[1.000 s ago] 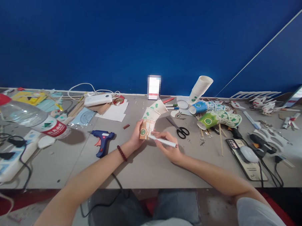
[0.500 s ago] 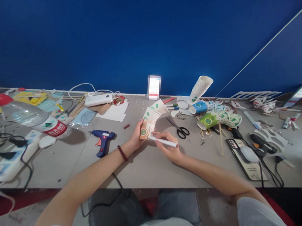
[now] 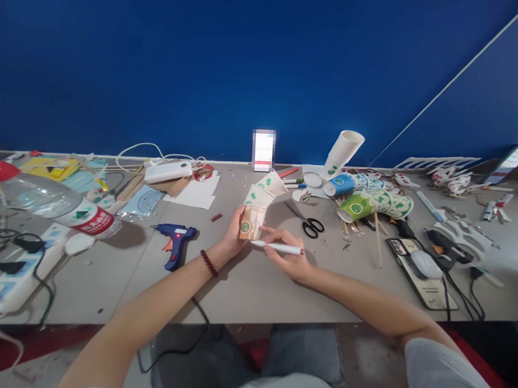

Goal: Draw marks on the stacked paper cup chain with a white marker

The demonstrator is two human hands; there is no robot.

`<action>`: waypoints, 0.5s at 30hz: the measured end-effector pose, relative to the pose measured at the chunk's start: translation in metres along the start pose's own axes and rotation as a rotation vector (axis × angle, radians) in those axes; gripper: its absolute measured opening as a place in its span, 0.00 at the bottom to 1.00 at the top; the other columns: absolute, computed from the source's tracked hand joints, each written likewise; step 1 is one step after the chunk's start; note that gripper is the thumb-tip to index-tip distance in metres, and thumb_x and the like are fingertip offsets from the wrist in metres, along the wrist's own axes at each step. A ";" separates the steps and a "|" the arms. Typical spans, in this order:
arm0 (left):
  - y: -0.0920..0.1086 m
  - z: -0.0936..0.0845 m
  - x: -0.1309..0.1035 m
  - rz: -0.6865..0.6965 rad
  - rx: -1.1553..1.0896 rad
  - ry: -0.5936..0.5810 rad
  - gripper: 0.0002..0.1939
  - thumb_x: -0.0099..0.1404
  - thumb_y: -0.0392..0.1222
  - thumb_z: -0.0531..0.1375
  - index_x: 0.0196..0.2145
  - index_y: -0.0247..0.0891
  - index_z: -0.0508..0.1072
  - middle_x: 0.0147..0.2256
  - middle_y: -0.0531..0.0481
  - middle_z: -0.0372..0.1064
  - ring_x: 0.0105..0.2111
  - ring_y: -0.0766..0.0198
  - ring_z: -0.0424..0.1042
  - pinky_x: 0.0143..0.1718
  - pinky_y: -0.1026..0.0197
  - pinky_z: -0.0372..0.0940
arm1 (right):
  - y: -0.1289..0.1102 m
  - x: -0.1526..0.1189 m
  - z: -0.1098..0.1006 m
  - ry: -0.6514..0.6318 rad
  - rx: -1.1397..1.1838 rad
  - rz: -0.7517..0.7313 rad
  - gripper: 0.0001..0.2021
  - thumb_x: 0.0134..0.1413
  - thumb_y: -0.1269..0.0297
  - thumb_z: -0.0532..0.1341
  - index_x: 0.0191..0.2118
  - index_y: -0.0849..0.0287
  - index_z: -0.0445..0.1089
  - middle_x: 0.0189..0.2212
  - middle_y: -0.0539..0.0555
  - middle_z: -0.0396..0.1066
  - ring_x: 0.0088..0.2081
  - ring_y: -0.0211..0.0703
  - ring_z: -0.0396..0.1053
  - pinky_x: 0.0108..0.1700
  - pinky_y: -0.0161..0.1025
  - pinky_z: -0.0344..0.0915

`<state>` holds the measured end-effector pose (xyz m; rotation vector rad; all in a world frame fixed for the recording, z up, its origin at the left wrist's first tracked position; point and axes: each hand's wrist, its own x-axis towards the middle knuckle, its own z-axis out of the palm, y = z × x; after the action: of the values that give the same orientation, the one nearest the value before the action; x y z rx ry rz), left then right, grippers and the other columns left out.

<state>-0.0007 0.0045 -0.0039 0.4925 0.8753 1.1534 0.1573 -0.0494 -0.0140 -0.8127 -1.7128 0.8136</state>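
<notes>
My left hand [image 3: 233, 232] is wrapped round the lowest of several paper cups [image 3: 252, 221], which are joined in a bent row; this one is coloured orange-brown, with a green round logo. The white cups above it [image 3: 259, 195] carry green leaf prints and lean to the right. In my right hand [image 3: 288, 253] is a white marker pen [image 3: 286, 249], its tip pointing left at the bottom of the orange-brown cup. Whether the tip touches the cup, I cannot tell.
A blue glue gun [image 3: 176, 242] lies left of my hands, beyond it a water bottle [image 3: 82, 212] and power strip [image 3: 32, 270]. Rightward are black-handled scissors [image 3: 312, 227], blue cups [image 3: 340, 185], green cups [image 3: 357, 206], a tall cup stack [image 3: 344, 149] and a phone [image 3: 426, 290].
The marker pen's tip has slid slightly down and left, to the bottom edge of the orange-brown cup. My left hand keeps its hold on the cups.
</notes>
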 end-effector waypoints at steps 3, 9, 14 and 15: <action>0.001 0.001 -0.002 -0.006 0.023 -0.027 0.20 0.66 0.54 0.54 0.38 0.35 0.76 0.30 0.46 0.76 0.27 0.59 0.75 0.31 0.59 0.69 | 0.000 0.001 0.001 0.045 -0.003 0.013 0.05 0.61 0.60 0.63 0.38 0.53 0.68 0.35 0.55 0.80 0.51 0.55 0.79 0.53 0.52 0.75; 0.003 0.003 -0.003 -0.010 0.010 -0.008 0.19 0.65 0.54 0.55 0.38 0.35 0.76 0.31 0.44 0.77 0.28 0.57 0.76 0.31 0.58 0.69 | -0.001 0.002 0.002 0.049 -0.036 0.061 0.06 0.62 0.57 0.62 0.39 0.52 0.68 0.41 0.58 0.81 0.50 0.52 0.79 0.53 0.51 0.76; 0.003 0.003 -0.004 -0.016 0.007 0.002 0.20 0.66 0.52 0.53 0.39 0.34 0.76 0.32 0.44 0.77 0.31 0.58 0.77 0.34 0.58 0.70 | -0.002 0.001 0.001 0.025 -0.010 0.018 0.04 0.61 0.60 0.63 0.38 0.53 0.69 0.34 0.54 0.80 0.52 0.54 0.78 0.54 0.52 0.74; 0.003 0.003 -0.004 -0.021 0.006 0.009 0.20 0.67 0.52 0.53 0.40 0.34 0.76 0.32 0.45 0.77 0.31 0.58 0.77 0.34 0.59 0.70 | -0.002 0.001 0.001 0.013 -0.012 0.014 0.04 0.61 0.61 0.63 0.37 0.53 0.69 0.32 0.54 0.80 0.52 0.54 0.77 0.54 0.52 0.74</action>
<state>-0.0003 0.0023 0.0018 0.4827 0.8903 1.1353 0.1559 -0.0498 -0.0118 -0.8374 -1.7031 0.8070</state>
